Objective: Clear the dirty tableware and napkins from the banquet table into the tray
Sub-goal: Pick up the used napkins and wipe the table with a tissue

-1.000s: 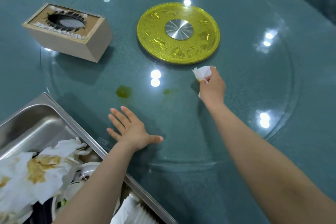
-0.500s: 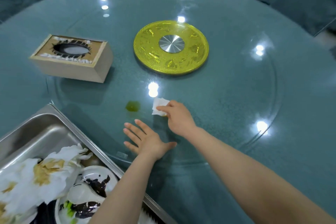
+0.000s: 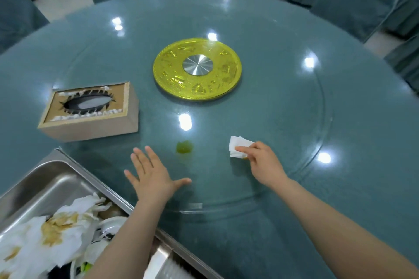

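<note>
My right hand (image 3: 260, 164) pinches a small folded white napkin (image 3: 239, 146) and presses it flat on the glass turntable (image 3: 283, 120). A green smear (image 3: 184, 147) sits on the glass to the left of the napkin. Spread flat on the glass, my left hand (image 3: 152, 176) holds nothing, just below and left of the smear. The steel tray (image 3: 56, 176) at bottom left holds stained white napkins (image 3: 52, 233) and dirty dishes (image 3: 108, 231), partly hidden by my left forearm.
A wooden tissue box (image 3: 90, 111) stands on the turntable at the left. A yellow disc with a silver hub (image 3: 197, 68) marks the table's centre. Chairs in teal covers (image 3: 353, 0) ring the far side of the round table.
My right hand slid the napkin leftward toward the smear, then back to the right. A second small green spot is gone from the glass. The left hand stays flat.
</note>
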The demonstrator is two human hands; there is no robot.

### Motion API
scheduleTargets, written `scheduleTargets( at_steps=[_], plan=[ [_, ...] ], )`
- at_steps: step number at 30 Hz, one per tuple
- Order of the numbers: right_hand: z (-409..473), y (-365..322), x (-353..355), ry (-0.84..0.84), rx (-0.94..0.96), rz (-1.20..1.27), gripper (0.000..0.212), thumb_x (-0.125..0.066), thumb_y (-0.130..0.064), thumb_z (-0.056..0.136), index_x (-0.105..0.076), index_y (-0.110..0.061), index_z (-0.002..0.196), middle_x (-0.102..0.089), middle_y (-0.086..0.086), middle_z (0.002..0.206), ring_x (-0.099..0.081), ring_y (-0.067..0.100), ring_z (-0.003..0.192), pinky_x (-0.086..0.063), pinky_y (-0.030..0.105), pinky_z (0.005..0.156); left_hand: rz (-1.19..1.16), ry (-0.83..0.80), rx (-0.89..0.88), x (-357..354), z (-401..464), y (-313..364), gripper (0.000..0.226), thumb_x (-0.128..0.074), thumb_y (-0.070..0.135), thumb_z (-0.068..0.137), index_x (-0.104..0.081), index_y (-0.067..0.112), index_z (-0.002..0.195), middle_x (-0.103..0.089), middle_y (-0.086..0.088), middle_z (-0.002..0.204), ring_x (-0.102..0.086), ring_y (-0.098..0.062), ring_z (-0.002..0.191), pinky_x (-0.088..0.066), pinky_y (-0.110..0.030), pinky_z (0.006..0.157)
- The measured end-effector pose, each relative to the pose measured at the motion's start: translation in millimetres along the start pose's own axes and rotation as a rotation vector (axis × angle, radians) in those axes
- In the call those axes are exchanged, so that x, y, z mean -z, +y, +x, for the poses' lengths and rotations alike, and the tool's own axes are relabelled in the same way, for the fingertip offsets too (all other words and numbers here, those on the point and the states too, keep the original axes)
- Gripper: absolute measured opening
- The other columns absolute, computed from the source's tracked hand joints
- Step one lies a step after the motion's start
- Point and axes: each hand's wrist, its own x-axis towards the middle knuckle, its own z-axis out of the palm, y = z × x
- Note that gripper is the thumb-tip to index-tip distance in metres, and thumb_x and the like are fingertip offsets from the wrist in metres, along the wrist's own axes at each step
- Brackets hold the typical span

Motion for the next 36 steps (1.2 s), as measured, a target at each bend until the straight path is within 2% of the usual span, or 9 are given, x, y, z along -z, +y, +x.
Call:
scheduleTargets(
  at_steps=[7, 11, 13, 18, 22, 25, 31, 33, 36],
  plan=[
    [12.9, 17.3, 14.6, 0.178, -0.255, -0.027, 0.052, -0.04, 0.006, 0.086, -0.068, -0.023, 0.118, -0.056, 0.009, 0.116, -0.054, 0.028, 0.106, -0.041, 0.026, 0.085, 0.016, -0.279, -0.034, -23.5, 6.6, 18.1, 0.155, -0.061, 0.087, 0.049, 0.046, 0.013, 0.133, 0.054, -0.013, 0.138, 0.043, -0.032, 0.133, 0.015, -0.066, 0.105],
    [18.8, 1.4, 3.1, 0.232, -0.368, -0.026, 0.053, -0.042, 0.004, 0.084, -0.061, -0.022, 0.127, -0.052, 0.011, 0.126, -0.053, 0.033, 0.108, -0.044, 0.035, 0.089, -0.018, -0.353, -0.035, -31.1, 5.0, 28.7, 0.161, -0.071, 0.081, 0.043, 0.062, 0.016, 0.104, 0.072, -0.007, 0.104, 0.048, -0.035, 0.127, 0.015, -0.068, 0.103],
    [19.2, -12.8, -7.8, 0.205, -0.326, -0.034, 0.053, -0.043, 0.002, 0.085, -0.06, -0.022, 0.129, -0.052, 0.01, 0.125, -0.053, 0.033, 0.108, -0.043, 0.035, 0.09, -0.025, -0.377, -0.035, -30.3, 3.0, 31.1, 0.161, -0.075, 0.077, 0.043, 0.061, 0.016, 0.103, 0.074, -0.006, 0.097, 0.049, -0.035, 0.126, 0.015, -0.069, 0.102],
    [8.9, -61.1, -49.2, 0.058, -0.037, 0.014, 0.051, -0.047, 0.002, 0.085, -0.062, -0.024, 0.126, -0.055, 0.001, 0.111, -0.048, 0.024, 0.099, -0.039, 0.026, 0.082, -0.015, -0.416, -0.049, -23.7, -0.1, 30.3, 0.161, -0.081, 0.068, 0.046, 0.057, 0.015, 0.111, 0.069, -0.011, 0.105, 0.049, -0.037, 0.126, 0.012, -0.07, 0.103],
    [2.5, -64.4, -55.4, 0.001, 0.056, 0.09, 0.037, -0.049, -0.006, 0.091, -0.068, -0.025, 0.118, -0.046, -0.008, 0.094, -0.036, 0.014, 0.092, -0.034, 0.023, 0.075, -0.002, -0.431, -0.075, -18.1, 0.1, 23.5, 0.162, -0.083, 0.062, 0.049, 0.055, 0.014, 0.12, 0.064, -0.011, 0.115, 0.048, -0.037, 0.127, 0.011, -0.069, 0.104],
    [1.3, -55.3, -46.1, -0.051, 0.161, 0.05, 0.042, -0.05, 0.001, 0.088, -0.07, -0.022, 0.116, -0.047, -0.004, 0.093, -0.046, 0.02, 0.092, -0.038, 0.023, 0.078, -0.002, -0.433, -0.082, -15.7, 1.3, 20.4, 0.161, -0.084, 0.06, 0.051, 0.055, 0.015, 0.118, 0.065, -0.012, 0.115, 0.049, -0.037, 0.126, 0.013, -0.068, 0.103],
    [51.5, -23.9, -13.4, 0.172, -0.181, -0.029, 0.044, -0.044, 0.001, 0.087, -0.068, -0.018, 0.119, -0.059, 0.016, 0.109, -0.056, 0.034, 0.1, -0.03, 0.026, 0.073, 0.005, -0.429, -0.078, -20.6, 5.1, 20.3, 0.161, -0.084, 0.061, 0.051, 0.053, 0.014, 0.124, 0.067, -0.011, 0.112, 0.051, -0.036, 0.124, 0.015, -0.069, 0.102],
    [72.8, -25.2, -6.3, 0.224, -0.293, 0.012, 0.035, -0.043, 0.002, 0.08, -0.071, -0.013, 0.094, -0.059, 0.015, 0.09, -0.052, 0.038, 0.087, -0.024, 0.031, 0.057, 0.006, -0.419, -0.077, -23.7, 5.6, 21.8, 0.162, -0.084, 0.061, 0.051, 0.055, 0.014, 0.118, 0.07, -0.01, 0.105, 0.052, -0.035, 0.122, 0.015, -0.07, 0.101],
    [91.1, -43.5, -9.4, 0.244, -0.301, 0.087, 0.023, -0.041, 0.005, 0.07, -0.044, -0.015, 0.06, -0.041, 0.002, 0.061, -0.038, 0.032, 0.071, -0.026, 0.025, 0.045, -0.003, -0.399, -0.076, -29.2, 6.3, 23.0, 0.16, -0.084, 0.06, 0.05, 0.059, 0.017, 0.107, 0.072, -0.006, 0.098, 0.055, -0.032, 0.116, 0.015, -0.07, 0.1]
  ],
)
